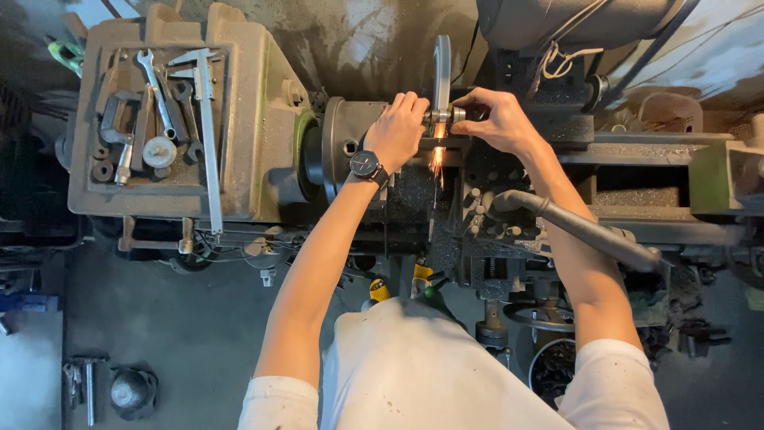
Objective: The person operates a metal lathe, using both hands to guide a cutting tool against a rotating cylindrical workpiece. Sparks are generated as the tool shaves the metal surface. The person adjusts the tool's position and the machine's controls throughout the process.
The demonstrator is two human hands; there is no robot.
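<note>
I see my left hand curled over the near side of a flat metal strip, its grip clenched on the strip where that meets the small round workpiece turning in the lathe. My right hand comes in from the other side, fingers pinched on the same strip and on the end of the workpiece, so both hands press toward each other with the strip between them. The strip stands upright from the hands, running away from me toward the back of the machine. Right under the contact point a short spray of orange sparks falls down the front of the carriage.

On my left wrist sits a dark wristwatch. Just to the left of that hand is the round lathe chuck, and the workpiece sticks out of it toward the right. Below my right forearm a long dark lever handle slants across the carriage.

Further left, the top of the headstock serves as a tool tray. In it lie several wrenches, a long caliper reaching past the near edge, and some small round parts. On the floor at lower left I can make out a small hammer beside a dark round object I cannot identify.
</note>
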